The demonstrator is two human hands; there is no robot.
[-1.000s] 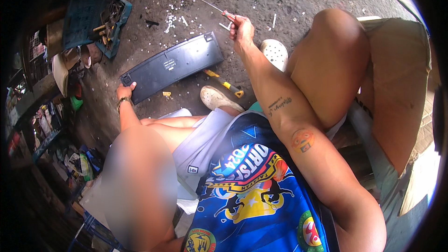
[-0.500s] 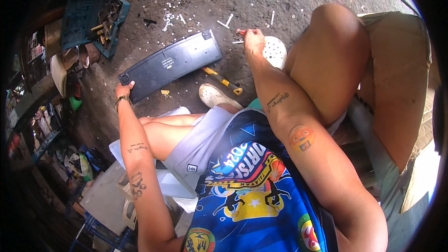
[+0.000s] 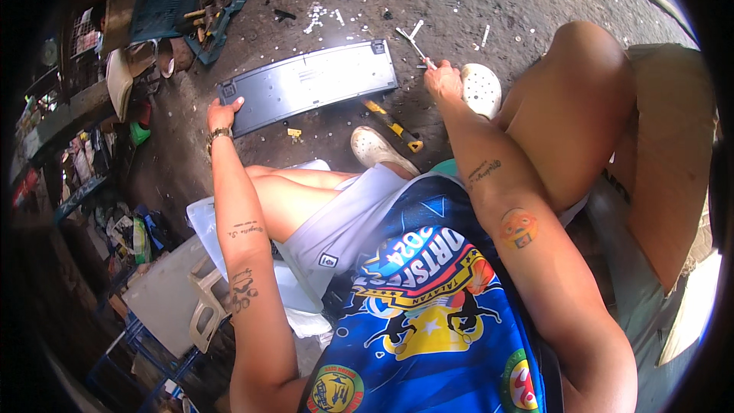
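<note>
A long, flat black keyboard, underside up, lies slanted just above or on the dirt floor; its face shines with glare. My left hand grips its left end, thumb on top and fingers hidden beneath. To the right of the keyboard, my right hand is closed near the floor, beside the white clog on my right foot. Something thin and pale sticks out past its fingertips among loose white strips; its kind is unclear. A yellow-and-black hammer-like tool lies between the keyboard and my other clog.
White strips and small white bits are scattered beyond the keyboard. An open teal toolbox with tools stands at the far left. A small yellow piece lies near the keyboard. Cardboard rises at my right; cluttered shelves line the left.
The view has shifted, so most things appear further right. The keyboard is tilted differently and catches more glare. The red piece seen at my right fingertips no longer shows clearly.
</note>
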